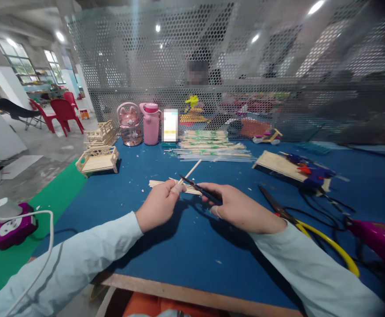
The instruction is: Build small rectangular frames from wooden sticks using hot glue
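My left hand (162,201) pinches a thin wooden stick (193,167), whose far end points up and to the right. In my right hand (232,206) is a small pair of dark scissors (205,193), my fingers closed round the handles. The blades meet the stick just beyond my left fingertips; whether they cut into it cannot be made out. A finger on each hand has a pale wrap. Beneath and behind my hands lies a small pile of similar wooden sticks (155,183) on the blue table (185,259).
Bundled sticks in plastic (212,145) lie at the back. Little wooden furniture models (98,162) and pink bottles (151,125) stand back left. On the right are a blue glue gun (314,171) on a wooden piece, yellow-handled shears (334,248) and cables. A perforated metal screen (139,66) rises behind.
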Demonstrator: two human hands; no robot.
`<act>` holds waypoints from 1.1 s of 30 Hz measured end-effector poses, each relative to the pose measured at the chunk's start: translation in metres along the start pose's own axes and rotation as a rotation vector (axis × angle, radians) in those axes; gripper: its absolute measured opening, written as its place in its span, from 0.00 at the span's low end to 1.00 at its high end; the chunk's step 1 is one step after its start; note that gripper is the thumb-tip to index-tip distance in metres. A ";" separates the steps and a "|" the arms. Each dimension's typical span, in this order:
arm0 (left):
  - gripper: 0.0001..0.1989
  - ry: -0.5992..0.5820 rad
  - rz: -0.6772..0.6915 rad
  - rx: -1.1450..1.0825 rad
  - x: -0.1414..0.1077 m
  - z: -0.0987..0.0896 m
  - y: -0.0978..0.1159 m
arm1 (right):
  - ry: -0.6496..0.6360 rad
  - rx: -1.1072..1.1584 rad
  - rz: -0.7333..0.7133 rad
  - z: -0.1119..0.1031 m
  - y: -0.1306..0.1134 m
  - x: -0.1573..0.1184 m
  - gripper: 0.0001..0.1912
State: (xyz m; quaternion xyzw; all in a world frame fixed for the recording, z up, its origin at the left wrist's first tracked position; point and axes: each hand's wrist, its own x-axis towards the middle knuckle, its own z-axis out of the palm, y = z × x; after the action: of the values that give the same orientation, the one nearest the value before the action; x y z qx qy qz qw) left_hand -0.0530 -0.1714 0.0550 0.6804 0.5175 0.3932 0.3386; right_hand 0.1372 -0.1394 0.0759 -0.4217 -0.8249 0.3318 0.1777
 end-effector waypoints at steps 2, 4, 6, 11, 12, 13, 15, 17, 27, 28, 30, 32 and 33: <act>0.14 -0.003 -0.004 0.001 0.000 0.000 0.000 | -0.001 0.009 0.002 0.000 -0.001 0.000 0.31; 0.14 -0.007 -0.008 0.002 0.000 0.000 0.001 | -0.013 0.020 0.011 -0.001 -0.003 0.001 0.30; 0.14 -0.010 -0.009 0.000 -0.001 0.000 0.002 | -0.030 0.035 0.035 -0.001 -0.005 0.001 0.30; 0.14 -0.009 -0.011 -0.001 -0.001 0.000 0.002 | -0.036 0.072 0.064 -0.002 -0.008 0.000 0.29; 0.14 -0.009 -0.013 -0.004 -0.001 0.000 0.002 | -0.031 0.073 0.059 -0.002 -0.008 0.000 0.29; 0.14 -0.008 -0.016 -0.005 -0.002 0.000 0.002 | -0.030 0.070 0.053 -0.001 -0.008 0.000 0.28; 0.14 -0.005 -0.031 0.005 -0.002 0.000 0.003 | -0.035 0.061 0.039 -0.001 -0.008 0.000 0.27; 0.14 0.002 -0.048 0.025 -0.002 0.000 0.004 | -0.043 0.059 0.025 -0.001 -0.009 0.001 0.26; 0.14 -0.016 -0.037 -0.008 -0.002 0.001 0.002 | -0.035 0.101 0.069 0.000 -0.010 0.001 0.27; 0.13 -0.017 -0.036 -0.005 -0.002 0.001 0.001 | -0.031 0.087 0.067 0.000 -0.009 0.001 0.26; 0.13 -0.019 -0.036 0.001 -0.002 0.000 0.002 | -0.024 0.057 0.052 0.000 -0.009 0.000 0.24; 0.13 -0.021 -0.038 0.010 -0.003 0.000 0.002 | -0.024 0.027 0.032 0.000 -0.010 0.000 0.24; 0.13 -0.021 -0.039 0.013 -0.003 0.000 0.001 | -0.022 0.010 0.025 0.000 -0.010 0.000 0.24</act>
State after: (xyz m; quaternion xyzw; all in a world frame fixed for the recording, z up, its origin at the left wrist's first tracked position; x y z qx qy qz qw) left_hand -0.0527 -0.1743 0.0555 0.6764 0.5297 0.3758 0.3475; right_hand 0.1316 -0.1435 0.0828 -0.4276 -0.8198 0.3427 0.1665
